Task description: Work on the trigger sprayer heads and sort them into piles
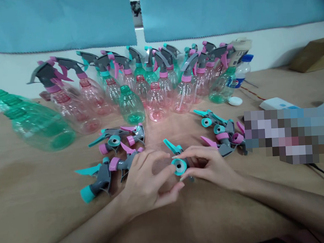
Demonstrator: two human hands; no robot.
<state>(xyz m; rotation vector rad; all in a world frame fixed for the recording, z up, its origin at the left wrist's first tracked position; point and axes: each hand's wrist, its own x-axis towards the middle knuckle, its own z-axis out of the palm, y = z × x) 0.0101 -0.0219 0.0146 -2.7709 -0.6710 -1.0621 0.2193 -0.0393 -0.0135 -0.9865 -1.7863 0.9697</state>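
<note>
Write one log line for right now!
left hand: touching teal-collared sprayer head | right hand: holding same sprayer head | behind: spray bottles

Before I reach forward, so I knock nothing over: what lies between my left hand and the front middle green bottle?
The head view shows two pink-capped spray heads between your left hand and that green bottle, the nearer partly hidden.

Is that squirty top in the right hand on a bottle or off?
Off. The right hand pinches the spray head, and its turquoise collar faces the camera, hole showing, with nothing screwed in.
</note>
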